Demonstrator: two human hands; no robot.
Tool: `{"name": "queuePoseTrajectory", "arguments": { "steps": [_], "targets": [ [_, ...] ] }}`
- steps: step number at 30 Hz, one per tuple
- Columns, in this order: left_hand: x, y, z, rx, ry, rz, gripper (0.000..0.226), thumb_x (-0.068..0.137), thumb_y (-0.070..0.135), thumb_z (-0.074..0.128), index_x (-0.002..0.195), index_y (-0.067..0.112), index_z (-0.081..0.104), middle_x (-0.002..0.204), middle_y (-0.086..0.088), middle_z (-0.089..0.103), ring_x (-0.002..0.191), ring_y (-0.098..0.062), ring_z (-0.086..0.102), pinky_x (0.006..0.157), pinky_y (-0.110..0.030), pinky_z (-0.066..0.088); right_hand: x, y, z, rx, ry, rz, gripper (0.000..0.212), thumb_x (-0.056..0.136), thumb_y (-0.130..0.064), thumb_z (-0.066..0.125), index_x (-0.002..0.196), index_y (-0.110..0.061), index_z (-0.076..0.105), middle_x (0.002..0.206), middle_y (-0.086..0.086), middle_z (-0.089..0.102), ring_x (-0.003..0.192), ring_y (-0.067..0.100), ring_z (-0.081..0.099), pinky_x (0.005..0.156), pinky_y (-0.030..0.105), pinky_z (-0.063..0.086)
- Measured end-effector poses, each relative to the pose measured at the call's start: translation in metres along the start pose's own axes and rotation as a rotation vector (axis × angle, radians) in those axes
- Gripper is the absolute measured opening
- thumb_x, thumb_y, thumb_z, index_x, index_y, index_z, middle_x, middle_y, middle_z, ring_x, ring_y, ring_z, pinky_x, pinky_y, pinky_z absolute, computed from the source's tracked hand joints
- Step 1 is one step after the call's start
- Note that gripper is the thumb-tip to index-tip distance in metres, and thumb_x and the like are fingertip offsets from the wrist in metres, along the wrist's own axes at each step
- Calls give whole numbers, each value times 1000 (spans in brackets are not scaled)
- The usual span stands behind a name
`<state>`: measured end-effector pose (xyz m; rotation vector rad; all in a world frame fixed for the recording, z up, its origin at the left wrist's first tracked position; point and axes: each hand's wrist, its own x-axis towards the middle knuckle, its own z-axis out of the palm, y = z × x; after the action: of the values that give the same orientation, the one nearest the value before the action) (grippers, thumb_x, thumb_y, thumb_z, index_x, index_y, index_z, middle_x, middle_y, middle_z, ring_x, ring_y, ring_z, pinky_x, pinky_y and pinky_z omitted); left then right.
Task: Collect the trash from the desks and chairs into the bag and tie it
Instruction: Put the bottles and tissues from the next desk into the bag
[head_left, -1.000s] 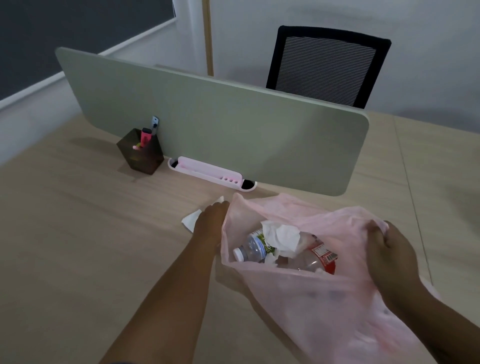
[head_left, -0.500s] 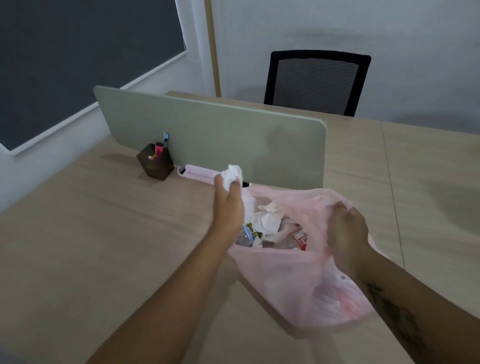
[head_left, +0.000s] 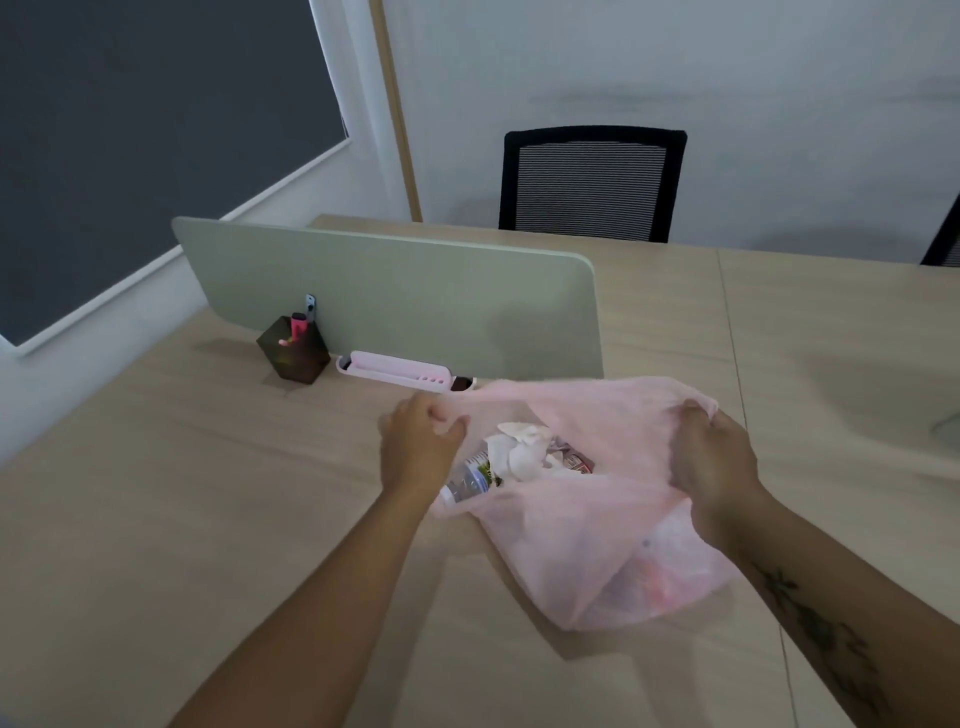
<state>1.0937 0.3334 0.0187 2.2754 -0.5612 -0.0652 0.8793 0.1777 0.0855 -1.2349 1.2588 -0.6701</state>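
A thin pink plastic bag (head_left: 587, 551) lies on the wooden desk (head_left: 182, 519) with its mouth held wide. My left hand (head_left: 418, 449) pinches the left rim of the bag. My right hand (head_left: 714, 457) grips the right rim. Inside the mouth I see crumpled white tissues (head_left: 519, 449), a clear plastic bottle (head_left: 467, 480) and a red-labelled wrapper (head_left: 574, 460).
A pale green divider panel (head_left: 395, 301) stands across the desk behind the bag. In front of it sit a dark pen holder (head_left: 293, 351) with a pink marker and a pink tray (head_left: 397, 369). A black mesh chair (head_left: 589, 184) stands beyond the desk; another chair edge (head_left: 945, 239) shows far right.
My left hand lifted a white tissue off the desk, dropped it into the bag and now grips the bag's left rim. The view has pulled back and risen.
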Motion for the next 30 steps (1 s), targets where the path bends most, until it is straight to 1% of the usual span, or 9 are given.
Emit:
{"name": "queuePoseTrajectory", "arguments": {
  "steps": [3,6,8,11,15,17,20,23,30],
  "targets": [
    [1,-19,8,228,20,-178,55,71,54,77,100,19,47,104,3,46,99,-24,42,78,-40,47,3,3,-7,-48,-19,-33,29,98,-29,36,91,-23,63,78,-1,58,62,17,51,53,26,40],
    [11,-32,11,77,-163,-186,16,93,29,56,96,15,61,102,-7,66,99,-31,61,79,-38,51,4,2,-17,-281,-98,-160,33,101,-34,38,85,-21,64,75,-3,61,63,15,54,52,25,40],
    [29,-26,-1,25,-97,-159,26,98,17,44,92,7,68,101,-18,70,97,-35,64,75,-34,47,8,-8,-29,-593,-130,-361,38,103,-34,38,81,-15,63,76,2,64,69,22,58,58,27,39],
    [61,21,-42,-77,16,-117,31,100,19,45,98,-1,68,102,-25,67,95,-37,62,74,-36,44,17,-46,-53,-840,14,-659,38,103,-35,38,82,-11,58,82,13,62,74,29,52,66,33,36],
    [57,95,-90,-263,145,59,31,97,34,46,76,12,54,72,-2,54,65,-22,48,58,-33,34,17,-91,-85,-587,364,-875,36,99,-41,32,92,-14,55,75,7,56,65,31,49,57,35,36],
    [29,114,-101,-86,70,193,34,100,33,44,81,8,58,74,-3,56,65,-20,48,59,-32,32,11,-91,-95,-666,298,-849,34,100,-37,32,95,-12,53,85,18,61,75,38,56,62,39,42],
    [-5,115,-110,137,68,202,40,104,30,41,85,3,63,85,-14,61,78,-27,51,67,-33,35,5,-72,-104,-965,-77,-703,40,104,-37,30,89,-11,56,96,19,66,81,32,56,69,36,43],
    [-39,103,-124,116,244,118,42,105,31,37,91,1,63,95,-21,64,87,-35,57,71,-37,38,-5,-58,-124,-725,-26,-724,34,103,-34,32,89,-15,56,90,11,64,78,30,55,68,36,46],
    [-143,32,-109,232,165,-42,35,104,26,38,98,2,62,104,-25,66,96,-38,60,79,-40,44,-37,10,-123,-544,-307,-590,34,101,-28,37,112,-16,66,102,3,66,93,24,59,78,31,44]
  ]
}}
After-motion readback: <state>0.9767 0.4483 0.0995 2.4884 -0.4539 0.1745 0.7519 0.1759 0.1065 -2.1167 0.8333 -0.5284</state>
